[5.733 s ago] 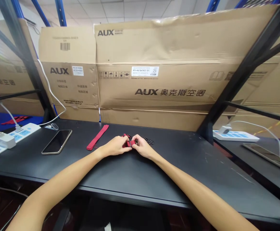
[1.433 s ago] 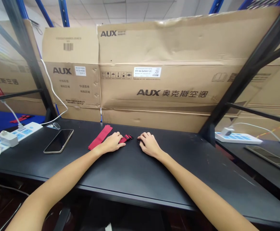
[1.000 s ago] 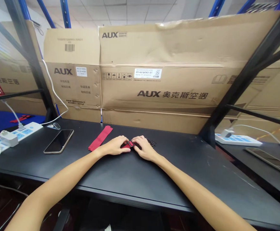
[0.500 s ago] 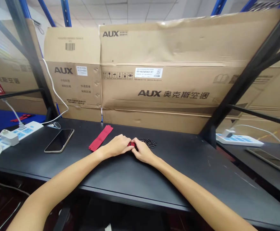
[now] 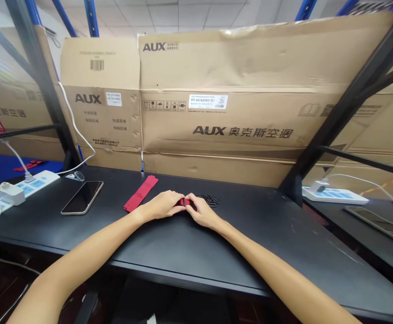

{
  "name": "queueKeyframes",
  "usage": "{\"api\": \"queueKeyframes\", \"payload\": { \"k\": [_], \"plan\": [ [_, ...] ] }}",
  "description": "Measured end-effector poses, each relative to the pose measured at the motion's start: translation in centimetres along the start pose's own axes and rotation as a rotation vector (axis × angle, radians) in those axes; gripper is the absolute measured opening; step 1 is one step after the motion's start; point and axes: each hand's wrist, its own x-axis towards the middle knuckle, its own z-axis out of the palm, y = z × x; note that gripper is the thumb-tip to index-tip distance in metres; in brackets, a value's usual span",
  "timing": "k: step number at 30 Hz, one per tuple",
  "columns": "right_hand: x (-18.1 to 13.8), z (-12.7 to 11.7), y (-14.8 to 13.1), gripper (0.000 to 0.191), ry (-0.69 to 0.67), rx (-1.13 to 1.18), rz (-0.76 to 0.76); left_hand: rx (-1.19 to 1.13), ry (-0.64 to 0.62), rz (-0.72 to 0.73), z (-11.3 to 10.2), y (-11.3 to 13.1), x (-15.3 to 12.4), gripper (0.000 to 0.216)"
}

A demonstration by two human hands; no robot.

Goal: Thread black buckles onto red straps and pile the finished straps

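Between my fingertips, just above the black table, is a short red strap (image 5: 185, 202) with a dark buckle across it. My left hand (image 5: 165, 204) pinches its left side, and my right hand (image 5: 200, 211) pinches the right side. Fingers cover most of the strap and buckle, so how they are threaded cannot be made out. Beside my right hand lies a small pile of black oval buckles (image 5: 211, 200). Left of my left hand, a stack of flat red straps (image 5: 141, 193) rests slantwise on the table.
A phone (image 5: 82, 197) lies at the table's left, near a white power strip (image 5: 41, 182) with plugs and cables. Cardboard panels (image 5: 243, 112) stand along the back edge. A black metal frame (image 5: 331, 112) slants up at the right, with another power strip (image 5: 334, 196) beyond it.
My fingertips have drawn slightly apart, and more of the red strap and its dark buckle shows between them. Both hands still grip it in nearly the same place.
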Motion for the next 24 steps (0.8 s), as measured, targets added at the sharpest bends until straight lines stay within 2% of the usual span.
{"api": "queueKeyframes", "payload": {
  "k": [5, 10, 13, 16, 18, 21, 24],
  "plan": [
    [0.3, -0.3, -0.1, 0.004, 0.038, -0.14, 0.022, 0.047, -0.033, -0.023, -0.3, -0.1, 0.1, 0.028],
    [0.5, -0.9, -0.3, 0.008, 0.147, -0.189, 0.048, 0.008, -0.002, -0.071, -1.1, 0.1, 0.3, 0.035],
    [0.5, -0.5, -0.1, 0.008, 0.185, -0.004, 0.078, -0.057, 0.041, -0.091, -1.2, 0.0, 0.3, 0.037],
    [0.4, 0.4, 0.4, 0.008, 0.151, 0.268, 0.146, -0.111, 0.056, -0.104, -0.9, -0.4, 0.2, 0.037],
    [0.5, 0.7, 0.7, 0.011, 0.154, 0.32, 0.162, -0.12, 0.031, -0.098, -0.6, -0.6, 0.1, 0.038],
    [0.6, 0.7, 0.9, 0.014, 0.176, 0.225, 0.113, -0.085, -0.021, -0.093, -0.4, -0.5, 0.0, 0.035],
    [0.6, 0.1, 1.1, 0.013, 0.198, 0.06, 0.109, -0.102, -0.009, -0.102, -1.1, -0.2, 0.1, 0.03]
  ]
}}
